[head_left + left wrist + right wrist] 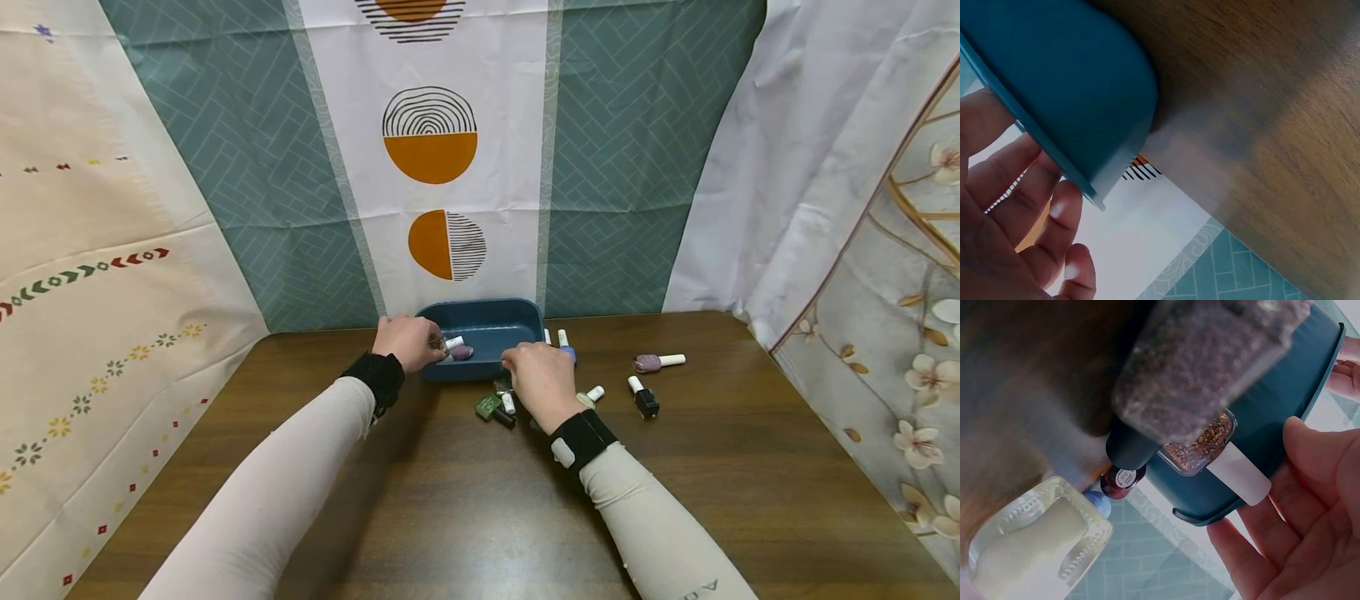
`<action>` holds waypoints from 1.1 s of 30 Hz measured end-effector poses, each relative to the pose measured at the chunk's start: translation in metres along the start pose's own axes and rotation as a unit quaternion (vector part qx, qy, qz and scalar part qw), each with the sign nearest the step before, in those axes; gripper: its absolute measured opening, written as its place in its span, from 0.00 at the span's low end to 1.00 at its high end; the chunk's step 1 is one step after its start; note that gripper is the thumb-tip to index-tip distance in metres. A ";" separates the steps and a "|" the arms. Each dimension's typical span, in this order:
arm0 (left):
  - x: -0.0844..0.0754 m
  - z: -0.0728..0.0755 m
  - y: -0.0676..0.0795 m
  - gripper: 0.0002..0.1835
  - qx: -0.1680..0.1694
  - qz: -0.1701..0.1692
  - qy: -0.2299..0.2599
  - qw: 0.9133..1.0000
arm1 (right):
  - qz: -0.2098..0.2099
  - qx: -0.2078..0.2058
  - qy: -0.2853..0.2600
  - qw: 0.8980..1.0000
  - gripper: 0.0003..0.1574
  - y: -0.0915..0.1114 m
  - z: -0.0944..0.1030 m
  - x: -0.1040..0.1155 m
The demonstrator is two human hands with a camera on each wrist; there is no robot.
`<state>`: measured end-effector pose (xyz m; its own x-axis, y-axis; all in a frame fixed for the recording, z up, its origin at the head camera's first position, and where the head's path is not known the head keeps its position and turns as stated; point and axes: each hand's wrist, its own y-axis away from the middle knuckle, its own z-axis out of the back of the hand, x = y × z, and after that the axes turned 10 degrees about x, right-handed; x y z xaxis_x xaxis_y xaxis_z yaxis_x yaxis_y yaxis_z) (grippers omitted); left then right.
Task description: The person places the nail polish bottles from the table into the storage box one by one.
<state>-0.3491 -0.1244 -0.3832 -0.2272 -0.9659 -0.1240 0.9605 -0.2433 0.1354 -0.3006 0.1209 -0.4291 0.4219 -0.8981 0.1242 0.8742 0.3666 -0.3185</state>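
Blue bin (491, 340) at the far side of the table (450, 517), nail polish bottles inside and before it

Patterned cloth (622, 167) hangs beyond the brown wooden table. The bin sits near the far edge, with both hands at it. Pale sleeves (262, 492) reach in from the near side, ending in black wristbands (377, 379).

The left hand (408, 342) reaches over the bin's left rim with its fingertips hidden inside, so I cannot tell whether it grips anything. The right hand (542, 382) grips the near rim toward the right, thumb against the outer wall.

Inside the bin, beside the left hand, lies a purple bottle (462, 353) with a white cap (454, 342) next to it. Just nearer than the bin are a green bottle (487, 407) and a glitter bottle (1210, 440) with a white cap. Right of the right hand are a pale cream bottle (585, 401) and, farther off, a blue bottle (568, 354). Farther right lie a second purple bottle (647, 364) and a black bottle (647, 405).
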 end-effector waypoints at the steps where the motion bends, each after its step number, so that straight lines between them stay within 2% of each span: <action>1: 0.000 0.000 -0.001 0.09 0.003 -0.001 0.002 1.000 | 0.000 -0.001 0.000 1.000 0.06 0.000 0.000 0.000; 10: -0.006 0.006 -0.008 0.06 0.039 0.008 -0.023 0.999 | -0.001 0.002 0.005 1.000 0.06 -0.001 0.000 -0.002; 18: -0.007 0.004 -0.017 0.06 0.046 0.007 -0.038 0.998 | 0.001 0.010 0.004 1.000 0.06 -0.002 -0.001 -0.005; 33: -0.014 0.005 -0.021 0.03 0.077 0.029 -0.068 0.994 | -0.002 0.010 0.005 1.000 0.06 -0.001 -0.001 -0.001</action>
<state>-0.3673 -0.1064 -0.3791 -0.2011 -0.9793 0.0218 0.9393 -0.1865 0.2878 -0.3019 0.1217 -0.4298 0.4155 -0.9021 0.1165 0.8809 0.3672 -0.2987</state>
